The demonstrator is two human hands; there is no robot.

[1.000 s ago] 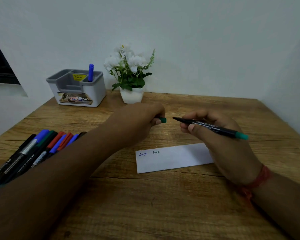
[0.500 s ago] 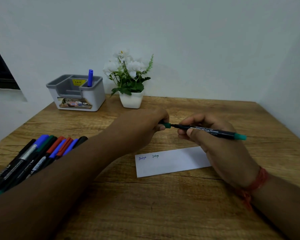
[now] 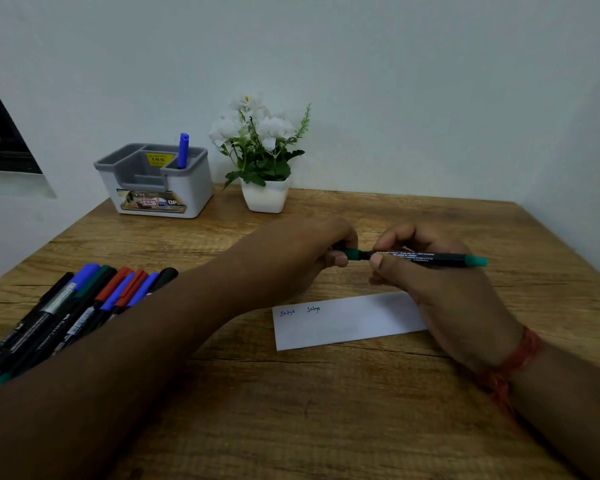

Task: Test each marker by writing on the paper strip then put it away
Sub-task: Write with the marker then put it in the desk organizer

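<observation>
Both hands met over worktop (image 3: 326, 427) centre, just past the strip (image 3: 347, 320). Right hand (image 3: 440, 289) pinched the green marker (image 3: 420, 258) level by its barrel; left hand (image 3: 309, 251) pinched the cap (image 3: 352, 254) on the tip end. Strip carried two scribbles at its 9 o'clock end. Spare markers (image 3: 84, 306) lay at 9 o'clock; holder (image 3: 160, 181) at 11, one blue marker (image 3: 183, 150) standing in it. Judged step: recapping. Advice: keep barrel and cap in line, push straight until seated, no twisting, then carry it to the holder.
</observation>
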